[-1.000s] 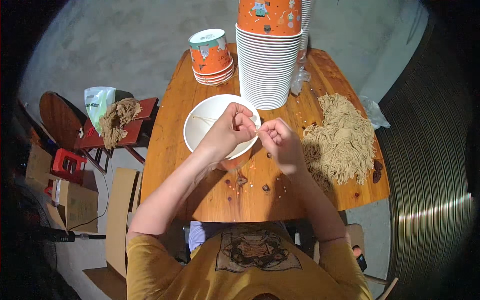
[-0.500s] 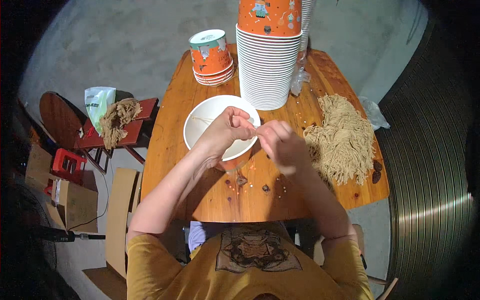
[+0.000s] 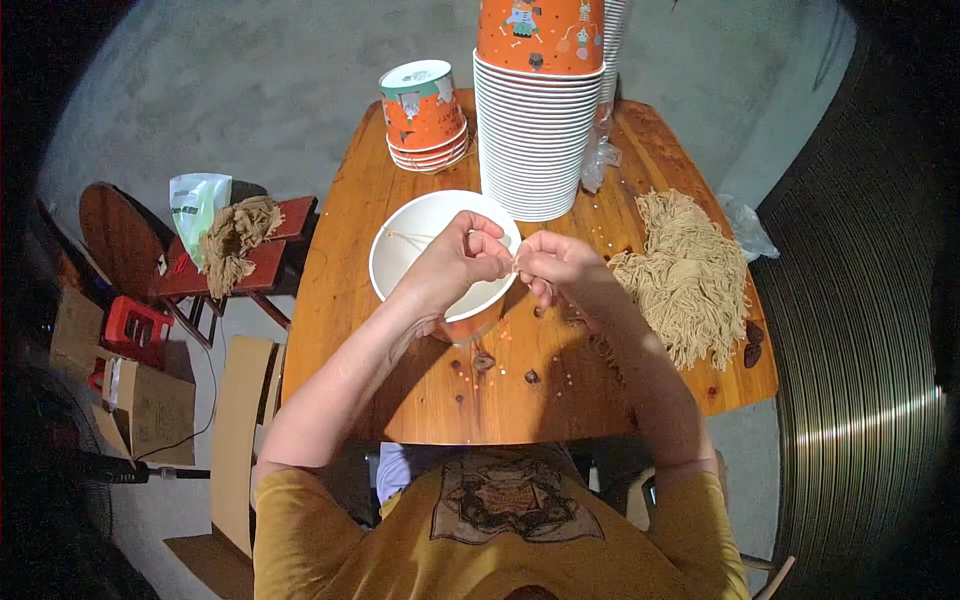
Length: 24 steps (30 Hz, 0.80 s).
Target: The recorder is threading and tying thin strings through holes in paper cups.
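Over the rim of a white-lined paper bucket (image 3: 398, 266), my two hands meet with fingertips almost touching. My left hand (image 3: 455, 262) is closed in a pinch on a pale string (image 3: 408, 236), part of which stretches to the bucket's left inner wall. Fingers pinched together, my right hand (image 3: 558, 266) grips the string just outside the rim; the exact hold between the fingertips is too small to make out. A heap of tan strings (image 3: 690, 280) lies on the table to the right of my right hand.
Behind the bucket stands a tall stack of nested orange-and-white paper buckets (image 3: 535, 140). A shorter upside-down stack (image 3: 425, 115) is to its left. Small beads dot the wooden table (image 3: 420, 410). On a red stool (image 3: 285, 235) at left lie more strings (image 3: 240, 235) and a plastic bag (image 3: 195, 205).
My right hand has turned and its fingers have shifted slightly at the pinch. My left hand stays almost in place over the bucket.
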### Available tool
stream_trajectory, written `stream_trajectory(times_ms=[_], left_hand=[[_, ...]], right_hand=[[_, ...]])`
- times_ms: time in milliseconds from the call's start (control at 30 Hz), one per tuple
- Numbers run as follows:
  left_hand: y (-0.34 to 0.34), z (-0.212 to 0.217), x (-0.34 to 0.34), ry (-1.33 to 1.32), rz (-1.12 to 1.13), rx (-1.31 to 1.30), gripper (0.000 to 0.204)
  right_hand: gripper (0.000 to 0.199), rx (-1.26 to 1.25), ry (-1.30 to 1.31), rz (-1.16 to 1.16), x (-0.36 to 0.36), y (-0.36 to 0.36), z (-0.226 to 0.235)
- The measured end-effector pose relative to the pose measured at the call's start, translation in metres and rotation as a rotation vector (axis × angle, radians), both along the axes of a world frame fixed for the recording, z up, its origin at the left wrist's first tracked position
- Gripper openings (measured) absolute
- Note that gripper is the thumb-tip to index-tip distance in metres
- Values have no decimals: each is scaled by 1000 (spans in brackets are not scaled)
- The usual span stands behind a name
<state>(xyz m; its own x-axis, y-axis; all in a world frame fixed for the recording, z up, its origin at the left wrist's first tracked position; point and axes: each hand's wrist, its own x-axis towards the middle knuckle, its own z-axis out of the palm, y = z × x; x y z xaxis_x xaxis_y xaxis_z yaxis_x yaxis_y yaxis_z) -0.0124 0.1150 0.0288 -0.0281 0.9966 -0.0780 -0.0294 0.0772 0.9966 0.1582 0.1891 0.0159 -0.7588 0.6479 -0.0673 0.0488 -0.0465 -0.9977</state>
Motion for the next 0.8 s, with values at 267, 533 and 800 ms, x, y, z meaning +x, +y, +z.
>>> stream_trajectory(times_ms=[267, 533, 800], left_hand=[[2, -2, -1, -19, 6, -11, 38], [0, -2, -2, -27, -27, 5, 35], [1, -5, 0, 42, -100, 66, 34]], right_hand=[[9, 253, 44, -212, -3, -16, -10], [10, 367, -10, -218, -4, -10, -9], [16, -50, 71, -81, -2, -4, -9]])
